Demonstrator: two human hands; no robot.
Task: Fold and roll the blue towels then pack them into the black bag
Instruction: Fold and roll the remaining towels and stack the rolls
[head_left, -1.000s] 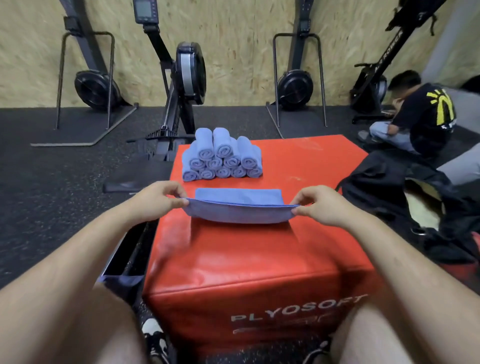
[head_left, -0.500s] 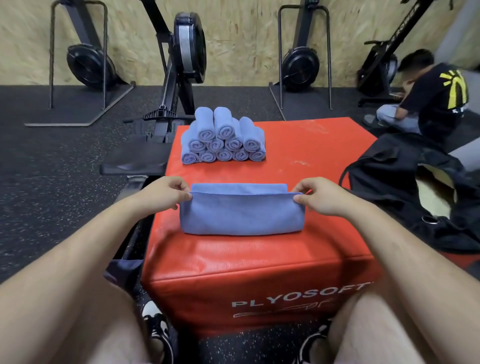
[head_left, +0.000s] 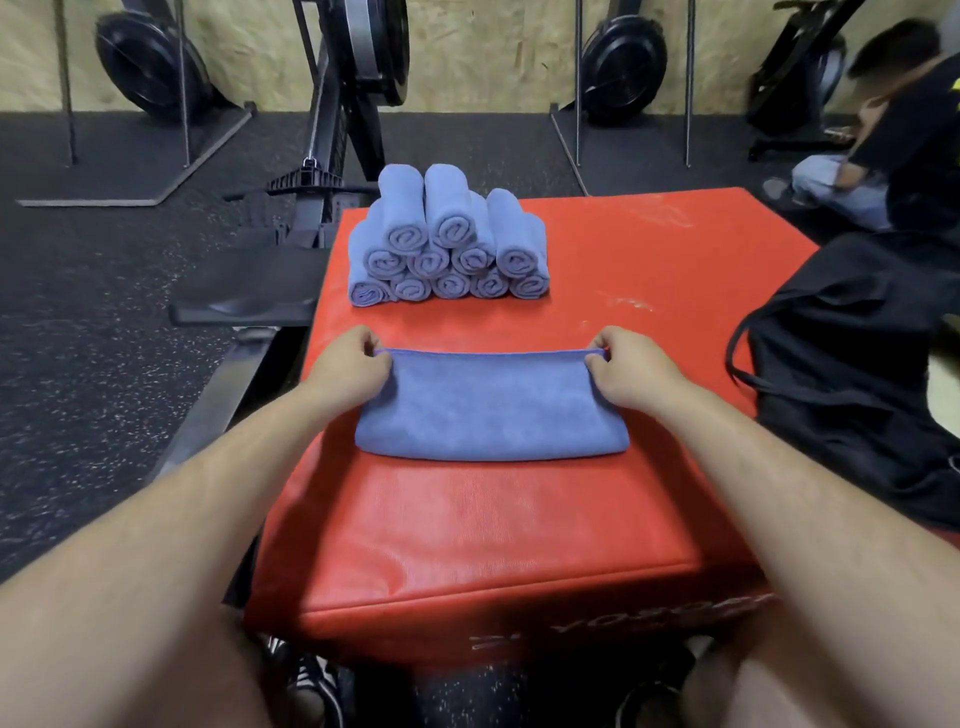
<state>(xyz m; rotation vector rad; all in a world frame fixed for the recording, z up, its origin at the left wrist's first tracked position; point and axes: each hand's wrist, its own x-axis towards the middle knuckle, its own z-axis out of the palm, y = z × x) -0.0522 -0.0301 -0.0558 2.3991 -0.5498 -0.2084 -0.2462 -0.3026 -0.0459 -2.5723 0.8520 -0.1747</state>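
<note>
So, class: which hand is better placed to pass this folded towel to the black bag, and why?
Probably the right hand: it pinches the towel at its right corner, nearest the black bag; the left hand pinches the opposite corner.

The folded towel (head_left: 491, 410) on the red box (head_left: 519, 519) is soft, matt blue cloth with a stitched hem, like the rolled towels (head_left: 449, 244) farther back on the box. The box's skin looks like vinyl, faintly glossy, finely ribbed and scuffed white in places. Right of the box, the black bag (head_left: 857, 364) is matt fabric; left of it, the floor (head_left: 78, 338) looks like rough, speckled rubber.
</note>
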